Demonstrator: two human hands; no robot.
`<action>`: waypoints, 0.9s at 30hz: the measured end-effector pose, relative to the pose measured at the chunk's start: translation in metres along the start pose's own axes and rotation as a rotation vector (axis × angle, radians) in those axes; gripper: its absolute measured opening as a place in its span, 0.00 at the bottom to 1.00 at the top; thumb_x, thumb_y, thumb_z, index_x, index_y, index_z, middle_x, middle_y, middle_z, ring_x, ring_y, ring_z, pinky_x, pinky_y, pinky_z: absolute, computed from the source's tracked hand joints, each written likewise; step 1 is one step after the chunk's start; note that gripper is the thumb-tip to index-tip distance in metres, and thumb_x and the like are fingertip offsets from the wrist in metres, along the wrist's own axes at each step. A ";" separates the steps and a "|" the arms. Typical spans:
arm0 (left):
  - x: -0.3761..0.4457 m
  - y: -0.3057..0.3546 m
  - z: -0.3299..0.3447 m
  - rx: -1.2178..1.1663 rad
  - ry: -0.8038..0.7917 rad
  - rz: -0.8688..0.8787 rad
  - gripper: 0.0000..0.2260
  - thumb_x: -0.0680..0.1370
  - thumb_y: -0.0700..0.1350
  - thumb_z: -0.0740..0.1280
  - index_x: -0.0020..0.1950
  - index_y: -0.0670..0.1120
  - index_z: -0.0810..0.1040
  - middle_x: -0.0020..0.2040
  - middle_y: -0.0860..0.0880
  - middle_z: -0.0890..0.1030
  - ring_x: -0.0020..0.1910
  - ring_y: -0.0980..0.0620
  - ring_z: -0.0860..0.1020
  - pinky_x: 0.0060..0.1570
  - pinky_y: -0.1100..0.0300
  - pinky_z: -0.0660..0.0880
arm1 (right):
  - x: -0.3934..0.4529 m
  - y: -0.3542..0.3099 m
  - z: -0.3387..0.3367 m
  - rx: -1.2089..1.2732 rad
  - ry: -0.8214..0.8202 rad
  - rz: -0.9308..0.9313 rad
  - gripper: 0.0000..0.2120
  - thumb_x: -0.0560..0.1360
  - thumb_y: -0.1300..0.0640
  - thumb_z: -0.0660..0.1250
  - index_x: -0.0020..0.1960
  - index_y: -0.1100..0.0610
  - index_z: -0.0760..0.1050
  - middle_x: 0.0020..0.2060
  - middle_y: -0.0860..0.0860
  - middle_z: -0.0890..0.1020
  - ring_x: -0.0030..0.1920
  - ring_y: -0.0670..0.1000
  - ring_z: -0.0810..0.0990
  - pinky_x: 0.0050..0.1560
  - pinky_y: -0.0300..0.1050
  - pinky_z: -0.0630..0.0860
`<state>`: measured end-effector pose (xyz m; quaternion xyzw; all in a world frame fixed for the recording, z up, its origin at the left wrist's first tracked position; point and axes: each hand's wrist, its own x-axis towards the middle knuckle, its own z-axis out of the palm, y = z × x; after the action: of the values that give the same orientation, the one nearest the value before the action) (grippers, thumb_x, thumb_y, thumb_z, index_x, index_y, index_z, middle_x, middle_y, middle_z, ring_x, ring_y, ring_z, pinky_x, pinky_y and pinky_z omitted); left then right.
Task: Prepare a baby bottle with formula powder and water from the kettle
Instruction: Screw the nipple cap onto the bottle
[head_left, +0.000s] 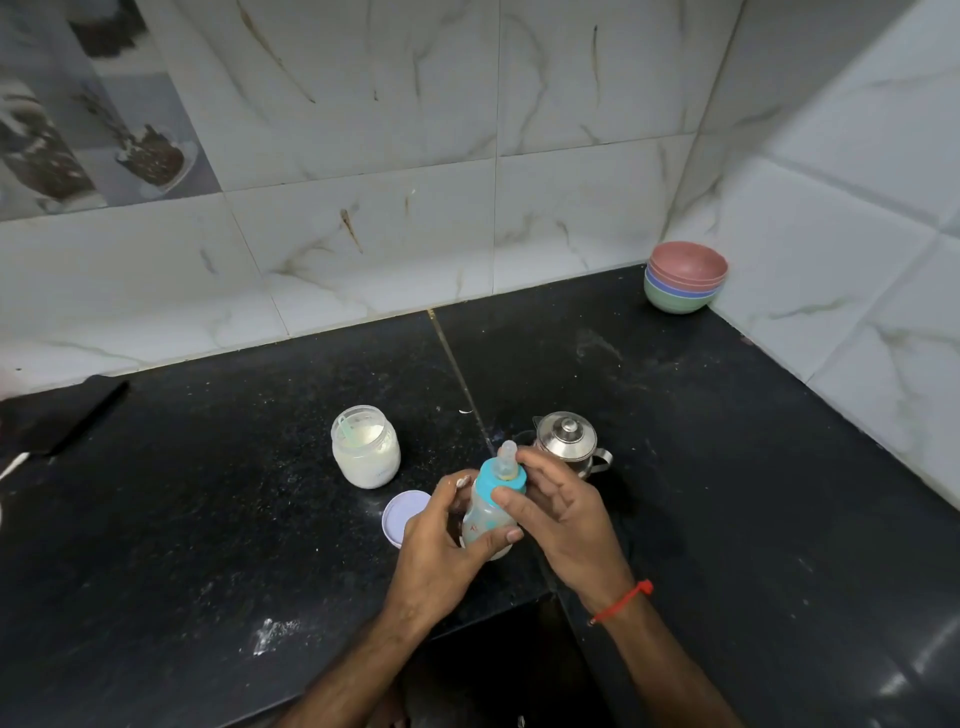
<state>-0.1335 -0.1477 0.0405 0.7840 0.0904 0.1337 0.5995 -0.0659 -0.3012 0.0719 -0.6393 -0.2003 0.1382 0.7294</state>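
Just below the middle of the frame you hold the baby bottle (488, 519) over the black bench (208, 493), tilted a little, its teat pointing up and away from you. Your left hand (441, 551) wraps the clear body, fingers curled behind it and the thumb pressed across the front. Your right hand (561, 525) pinches the turquoise cap ring (498, 480) between thumb and forefinger, the other fingers loosely spread; a red thread sits on that wrist.

Left of the bottle stands the open formula jar (366, 447), white powder inside with a pale scoop sticking up in it. Its lilac lid (402, 517) lies flat on the bench, partly behind your left hand. The steel kettle (569, 441), lid on, stands just behind your right hand. A stack of coloured bowls (684, 277) sits in the far right corner.
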 end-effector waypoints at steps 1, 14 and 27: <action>-0.001 0.002 0.000 -0.008 -0.005 0.002 0.31 0.68 0.63 0.80 0.67 0.57 0.77 0.59 0.64 0.85 0.58 0.62 0.84 0.52 0.72 0.78 | -0.001 -0.002 -0.003 0.010 -0.029 0.016 0.21 0.77 0.62 0.75 0.68 0.53 0.77 0.64 0.51 0.84 0.66 0.51 0.83 0.64 0.46 0.80; -0.009 0.015 0.014 0.007 -0.011 0.055 0.26 0.67 0.71 0.76 0.64 0.70 0.75 0.61 0.63 0.84 0.63 0.58 0.82 0.56 0.68 0.80 | -0.009 -0.010 -0.011 -0.202 0.015 -0.008 0.22 0.70 0.43 0.76 0.64 0.41 0.78 0.59 0.41 0.75 0.62 0.50 0.81 0.60 0.51 0.83; -0.010 0.026 0.018 -0.018 0.049 0.104 0.27 0.72 0.66 0.77 0.70 0.69 0.75 0.67 0.62 0.83 0.68 0.56 0.81 0.65 0.60 0.79 | -0.007 -0.022 -0.017 -0.235 -0.076 0.024 0.25 0.78 0.52 0.73 0.73 0.47 0.73 0.64 0.44 0.82 0.66 0.48 0.80 0.66 0.55 0.80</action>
<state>-0.1374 -0.1736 0.0599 0.7786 0.0629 0.1845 0.5965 -0.0653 -0.3230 0.0912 -0.7172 -0.2351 0.1464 0.6395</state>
